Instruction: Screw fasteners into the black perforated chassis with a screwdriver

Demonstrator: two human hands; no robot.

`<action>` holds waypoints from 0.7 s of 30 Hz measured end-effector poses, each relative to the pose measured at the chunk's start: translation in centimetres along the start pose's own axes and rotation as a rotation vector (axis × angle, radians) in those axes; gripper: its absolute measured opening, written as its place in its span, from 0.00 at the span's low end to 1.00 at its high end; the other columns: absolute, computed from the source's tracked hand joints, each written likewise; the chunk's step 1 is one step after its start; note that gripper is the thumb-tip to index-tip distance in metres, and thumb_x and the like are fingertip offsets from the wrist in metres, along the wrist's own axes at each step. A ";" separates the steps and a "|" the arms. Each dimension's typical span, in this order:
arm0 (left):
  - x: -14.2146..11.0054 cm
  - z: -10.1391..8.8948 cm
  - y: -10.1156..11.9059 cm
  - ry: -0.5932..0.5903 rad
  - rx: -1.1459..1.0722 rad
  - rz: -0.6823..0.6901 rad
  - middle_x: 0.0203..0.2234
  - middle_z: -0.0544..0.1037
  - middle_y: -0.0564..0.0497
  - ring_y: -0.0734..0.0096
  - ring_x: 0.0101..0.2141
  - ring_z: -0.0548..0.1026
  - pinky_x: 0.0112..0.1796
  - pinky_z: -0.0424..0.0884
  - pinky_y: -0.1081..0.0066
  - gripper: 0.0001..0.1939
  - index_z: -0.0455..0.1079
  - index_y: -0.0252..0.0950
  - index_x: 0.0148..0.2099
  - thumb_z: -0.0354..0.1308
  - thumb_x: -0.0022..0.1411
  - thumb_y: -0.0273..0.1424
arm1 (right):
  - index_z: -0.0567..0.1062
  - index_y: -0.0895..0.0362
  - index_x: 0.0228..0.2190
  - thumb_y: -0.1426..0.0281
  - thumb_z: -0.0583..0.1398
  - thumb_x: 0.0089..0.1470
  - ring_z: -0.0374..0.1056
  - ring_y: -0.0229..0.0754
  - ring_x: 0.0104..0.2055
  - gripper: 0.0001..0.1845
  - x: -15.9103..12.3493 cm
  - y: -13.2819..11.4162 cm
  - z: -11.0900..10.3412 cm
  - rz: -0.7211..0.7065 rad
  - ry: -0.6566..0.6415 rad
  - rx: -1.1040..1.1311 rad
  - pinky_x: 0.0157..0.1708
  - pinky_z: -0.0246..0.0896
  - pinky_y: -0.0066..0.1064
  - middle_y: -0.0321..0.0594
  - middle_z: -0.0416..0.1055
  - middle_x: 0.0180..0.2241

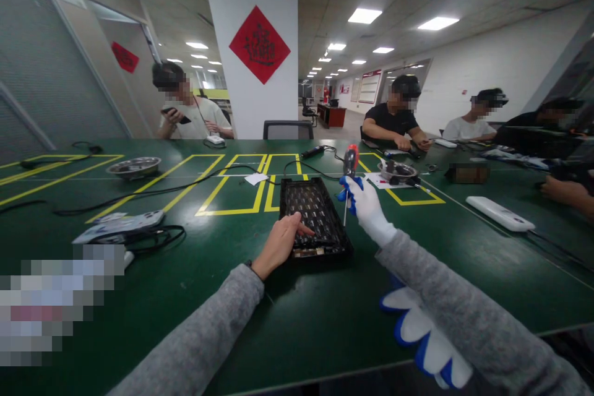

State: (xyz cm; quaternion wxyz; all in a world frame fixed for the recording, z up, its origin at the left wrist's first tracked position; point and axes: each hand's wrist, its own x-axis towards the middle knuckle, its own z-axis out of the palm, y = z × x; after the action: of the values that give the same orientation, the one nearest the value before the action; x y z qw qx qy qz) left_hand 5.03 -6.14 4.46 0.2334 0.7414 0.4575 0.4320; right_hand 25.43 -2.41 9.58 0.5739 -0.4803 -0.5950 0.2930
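In the head view a black rectangular casing [310, 207] with rows of small shiny pieces inside lies in front of me on the green table. My left hand [282, 236], bare, rests on the casing's near left part with its fingers stretched across it. A white glove with blue fingertips covers my right hand [364, 203], which is closed around a screwdriver [351, 161] with a red and black handle. The screwdriver stands nearly upright, shaft down, by the casing's right side; I cannot tell whether its tip touches. A second white-and-blue glove [429, 340] lies under my right forearm.
Metal bowls stand at the left [134, 167] and right [398, 171], the right one holding dark parts. A white power strip [500, 213] lies to the right. Black cables [171, 185] cross the table [208, 322]. Several people sit around its far side.
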 end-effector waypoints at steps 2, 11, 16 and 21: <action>0.2 -0.1 -0.7 0.083 -0.036 -0.036 0.25 0.76 0.50 0.68 0.31 0.72 0.36 0.64 0.70 0.30 0.77 0.36 0.30 0.35 0.67 0.42 | 0.68 0.60 0.38 0.50 0.45 0.56 0.64 0.36 0.25 0.27 1.5 0.5 -1.6 0.055 -0.177 -0.517 0.25 0.59 0.27 0.41 0.71 0.27; 1.3 -1.4 -6.1 0.349 0.077 -0.280 0.14 0.64 0.57 0.74 0.20 0.62 0.24 0.56 0.75 0.17 0.60 0.36 0.19 0.54 0.53 0.40 | 0.72 0.61 0.40 0.52 0.50 0.53 0.67 0.56 0.45 0.27 0.4 3.8 -3.8 0.235 -0.490 -1.236 0.42 0.58 0.45 0.57 0.70 0.43; 1.4 -0.9 -6.2 0.277 0.118 -0.262 0.14 0.61 0.58 0.75 0.19 0.61 0.23 0.54 0.75 0.15 0.55 0.36 0.18 0.55 0.51 0.33 | 0.74 0.62 0.38 0.49 0.48 0.53 0.67 0.58 0.45 0.31 1.1 1.7 -2.8 0.183 -0.546 -1.308 0.42 0.57 0.48 0.58 0.71 0.42; 1.3 -1.0 -6.1 0.253 0.139 -0.259 0.14 0.60 0.58 0.75 0.20 0.61 0.24 0.53 0.76 0.12 0.53 0.36 0.19 0.52 0.50 0.29 | 0.66 0.54 0.51 0.56 0.47 0.58 0.63 0.46 0.50 0.25 2.3 0.0 -0.5 -0.131 -0.569 -1.181 0.47 0.55 0.35 0.46 0.66 0.50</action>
State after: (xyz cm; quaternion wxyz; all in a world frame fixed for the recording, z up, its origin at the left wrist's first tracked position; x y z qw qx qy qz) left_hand 1.57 -2.19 1.01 0.1759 0.6303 0.6034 0.4557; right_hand 26.14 -0.45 10.56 0.0510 -0.5810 -0.8123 -0.0028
